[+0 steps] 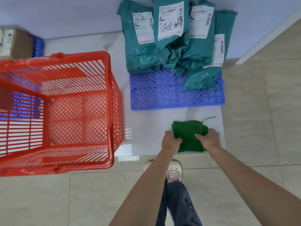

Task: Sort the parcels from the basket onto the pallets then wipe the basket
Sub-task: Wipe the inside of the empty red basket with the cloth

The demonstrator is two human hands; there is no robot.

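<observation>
Nearest the camera: a leg in dark jeans (177, 204) and a pale shoe (173, 171) at the edge of a white floor sheet (146, 128) laid over beige tiles.

Just beyond the shoe, both hands are on a folded green cloth (187, 136) lying on the sheet. Left hand (171, 141) has its fingers curled round the cloth's left edge; right hand (210, 138) grips the right edge, thumb on top. Both are clamped on the cloth. Cannot tell whether it is lifted or flat on the sheet.

To the left, well apart from the cloth, the red basket (110, 103) stands upright on the sheet. Its mesh floor shows bare; no parcels visible inside.

Further out, straight ahead: a blue pallet (162, 95) with teal mailer bags (171, 51) piled on its far half, labels up, leaning toward the wall. Far left, blurred: a brown cardboard box (19, 43) on what looks like a second blue pallet (38, 48).

Judgement: sorting appears finished, since the basket reads as empty and parcels sit on both pallets. The wipe is not yet begun; the cloth is in hand but nowhere near the basket. What is left: carry the cloth over and wipe the basket.
</observation>
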